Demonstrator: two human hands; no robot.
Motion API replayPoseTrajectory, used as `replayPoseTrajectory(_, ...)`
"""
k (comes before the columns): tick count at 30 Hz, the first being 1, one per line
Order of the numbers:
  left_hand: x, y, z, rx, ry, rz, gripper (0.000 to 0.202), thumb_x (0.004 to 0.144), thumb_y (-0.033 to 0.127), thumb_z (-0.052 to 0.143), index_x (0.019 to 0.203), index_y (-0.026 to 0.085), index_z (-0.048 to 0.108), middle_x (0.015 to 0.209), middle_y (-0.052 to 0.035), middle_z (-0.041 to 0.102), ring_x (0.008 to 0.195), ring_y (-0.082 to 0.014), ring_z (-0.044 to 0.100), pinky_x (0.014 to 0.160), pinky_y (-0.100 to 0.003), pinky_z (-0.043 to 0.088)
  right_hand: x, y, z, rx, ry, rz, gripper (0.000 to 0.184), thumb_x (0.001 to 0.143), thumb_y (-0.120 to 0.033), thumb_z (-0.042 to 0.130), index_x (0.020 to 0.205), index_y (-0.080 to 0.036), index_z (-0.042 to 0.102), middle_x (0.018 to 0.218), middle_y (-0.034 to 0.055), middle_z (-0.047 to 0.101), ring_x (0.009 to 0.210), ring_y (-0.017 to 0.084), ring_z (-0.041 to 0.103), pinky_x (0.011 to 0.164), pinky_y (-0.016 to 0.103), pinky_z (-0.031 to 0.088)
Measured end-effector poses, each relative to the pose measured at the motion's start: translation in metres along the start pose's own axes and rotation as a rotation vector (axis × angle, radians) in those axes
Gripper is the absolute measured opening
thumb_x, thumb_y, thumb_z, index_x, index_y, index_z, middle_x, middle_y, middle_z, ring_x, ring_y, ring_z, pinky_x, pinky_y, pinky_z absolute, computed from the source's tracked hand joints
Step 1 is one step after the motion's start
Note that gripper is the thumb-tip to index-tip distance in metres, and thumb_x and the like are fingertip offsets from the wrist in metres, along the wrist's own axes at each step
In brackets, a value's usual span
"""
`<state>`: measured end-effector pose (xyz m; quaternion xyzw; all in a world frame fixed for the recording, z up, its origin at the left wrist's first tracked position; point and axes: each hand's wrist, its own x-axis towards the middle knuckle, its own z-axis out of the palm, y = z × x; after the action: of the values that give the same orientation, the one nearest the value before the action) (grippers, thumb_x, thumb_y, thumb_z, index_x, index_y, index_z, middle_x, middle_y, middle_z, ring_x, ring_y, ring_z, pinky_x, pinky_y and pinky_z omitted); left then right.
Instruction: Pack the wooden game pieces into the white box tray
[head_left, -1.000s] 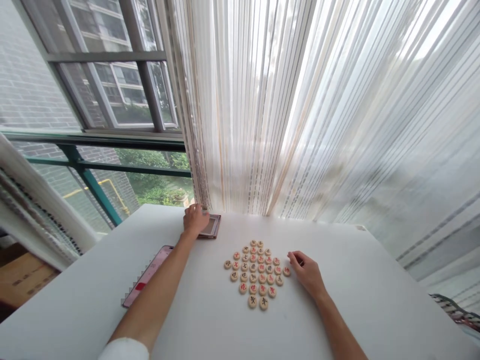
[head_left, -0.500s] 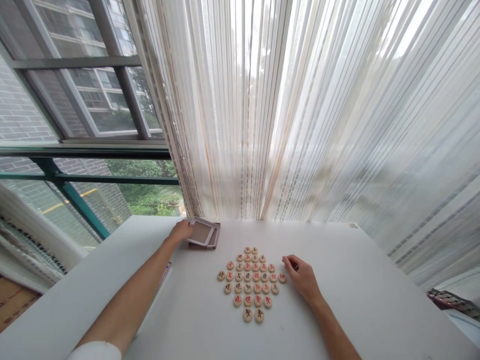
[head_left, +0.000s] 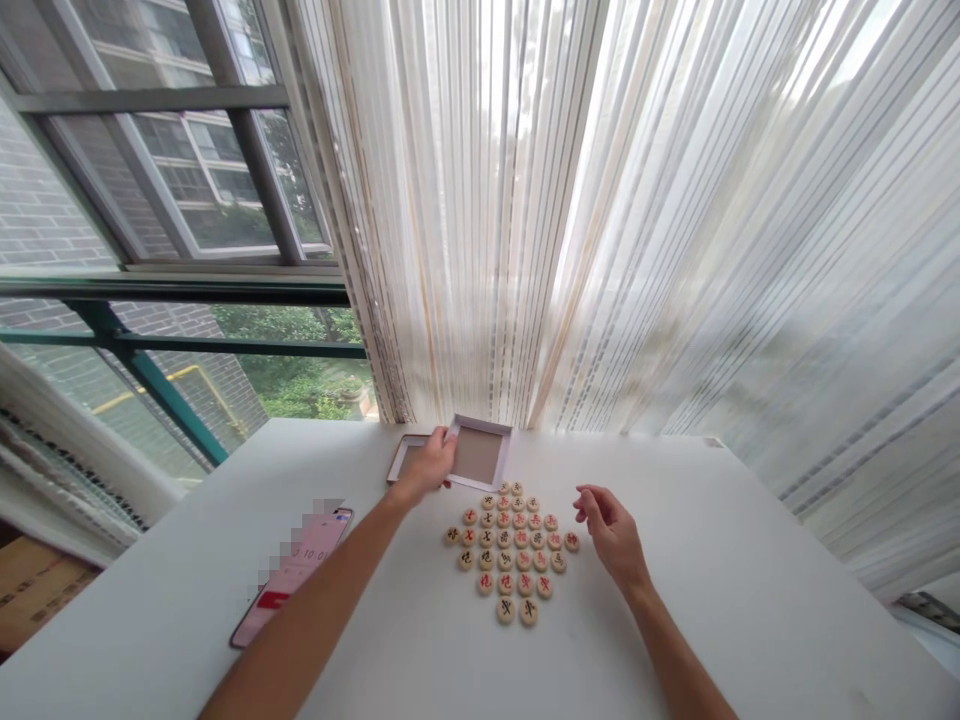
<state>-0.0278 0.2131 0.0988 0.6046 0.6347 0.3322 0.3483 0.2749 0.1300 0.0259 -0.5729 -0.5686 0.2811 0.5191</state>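
Observation:
My left hand [head_left: 429, 462] grips one half of a shallow cardboard box [head_left: 480, 452], thumb on its near-left rim. This half has white walls and a grey-brown inside, and it is tilted toward me just behind the xiangqi pieces. The other box half [head_left: 397, 462] lies on the table, partly hidden by my left hand. Round wooden xiangqi pieces [head_left: 522, 539] with red and black characters stand in rows forming a rough diamond. My right hand [head_left: 611, 530] rests to the right of the pieces, its fingers loosely curled and slightly apart, with nothing visible in them.
A phone [head_left: 300, 575] with a pink screen lies on the white table [head_left: 675, 600] at the left, partly under my left forearm. Behind the table's far edge hang striped sheer curtains [head_left: 465, 250], with a window [head_left: 180, 180] at the left.
My left hand has moved right, lifting one box half off the other and bringing it behind the pieces. The phone has come into fuller view. My right hand's fingers have loosened a little.

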Motion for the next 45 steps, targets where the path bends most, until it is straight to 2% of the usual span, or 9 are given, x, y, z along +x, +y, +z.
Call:
replayPoseTrajectory(3,-0.038,0.007,0.033,-0.121,-0.094,0.083,0.031,0.1,0.043,0.035,0.118,0.023,0.051,0.081,-0.0026,0.068,0.067,-0.0168,0.066,0.057,-0.025,0.052,-0.01,-0.029,0.012,0.283,-0.186,0.018,0.062,0.093,-0.066,0.043,0.13,-0.017,0.046,0.091,0.0081,0.067,0.062,0.017,0.065,0.048,0.025,0.048)
replayPoseTrajectory(7,-0.076,0.006,0.049,-0.221,-0.165,0.149,0.037,0.098,0.045,0.041,0.126,0.021,0.047,0.086,-0.0043,0.068,0.081,-0.0194,0.067,0.075,-0.029,0.053,-0.03,-0.062,0.023,0.354,-0.288,0.11,0.07,0.089,-0.063,0.054,0.141,-0.021,0.034,0.066,-0.0069,0.054,0.042,0.011,0.049,0.04,0.022,0.04)
replayPoseTrajectory(10,-0.1,-0.005,0.04,-0.336,-0.27,0.182,0.05,0.096,0.05,0.044,0.137,0.021,0.04,0.094,-0.0057,0.068,0.084,-0.0195,0.066,0.078,-0.03,0.052,-0.051,-0.071,0.026,0.368,-0.336,0.163,0.071,0.087,-0.063,0.056,0.142,-0.023,0.034,0.066,-0.0072,0.052,0.042,0.011,0.048,0.039,0.023,0.042)
replayPoseTrajectory(13,-0.127,-0.025,0.025,-0.326,-0.27,0.157,0.056,0.096,0.054,0.044,0.144,0.027,0.034,0.091,-0.003,0.065,0.071,-0.0161,0.062,0.063,-0.025,0.05,-0.081,-0.068,0.03,0.394,-0.37,0.212,0.073,0.088,-0.062,0.057,0.144,-0.024,0.032,0.07,-0.005,0.055,0.043,0.011,0.048,0.038,0.022,0.041)
replayPoseTrajectory(17,-0.167,-0.056,0.01,-0.241,-0.274,0.067,0.049,0.096,0.056,0.042,0.134,0.025,0.048,0.092,-0.0039,0.065,0.059,-0.0146,0.058,0.048,-0.023,0.044,-0.128,-0.057,0.044,0.395,-0.381,0.228,0.066,0.09,-0.057,0.058,0.143,-0.025,0.036,0.072,-0.0025,0.057,0.051,0.012,0.053,0.043,0.02,0.043)
replayPoseTrajectory(21,-0.191,-0.076,-0.002,0.032,-0.16,0.136,0.037,0.097,0.05,0.042,0.113,0.025,0.064,0.083,-0.0036,0.068,0.071,-0.0193,0.064,0.066,-0.027,0.048,-0.162,-0.048,0.06,0.31,-0.438,0.219,0.06,0.091,-0.056,0.057,0.14,-0.025,0.043,0.084,0.0023,0.063,0.052,0.012,0.056,0.045,0.021,0.045)
replayPoseTrajectory(35,-0.193,-0.106,0.003,0.323,-0.078,0.21,0.028,0.098,0.041,0.042,0.108,0.033,0.066,0.099,-0.0045,0.075,0.09,-0.0258,0.072,0.08,-0.031,0.049,-0.176,-0.032,0.081,0.0,-0.281,0.049,0.049,0.082,-0.057,0.065,0.114,-0.02,0.068,0.078,0.0049,0.069,0.045,0.014,0.057,0.047,0.025,0.051)
replayPoseTrajectory(40,-0.19,-0.101,-0.001,0.346,-0.08,0.176,0.031,0.097,0.045,0.042,0.118,0.033,0.062,0.083,-0.0036,0.074,0.079,-0.0242,0.071,0.071,-0.03,0.046,-0.172,-0.04,0.08,-0.07,-0.262,0.068,0.046,0.085,-0.056,0.062,0.112,-0.019,0.067,0.073,0.0038,0.066,0.047,0.015,0.056,0.05,0.027,0.051)
replayPoseTrajectory(45,-0.174,-0.083,-0.017,0.37,0.052,0.192,0.034,0.099,0.046,0.039,0.12,0.03,0.061,0.079,-0.0015,0.069,0.07,-0.0198,0.066,0.066,-0.028,0.045,-0.163,-0.05,0.068,-0.057,-0.206,0.044,0.036,0.093,-0.053,0.054,0.102,-0.02,0.067,0.066,0.0023,0.06,0.056,0.017,0.055,0.052,0.025,0.047)
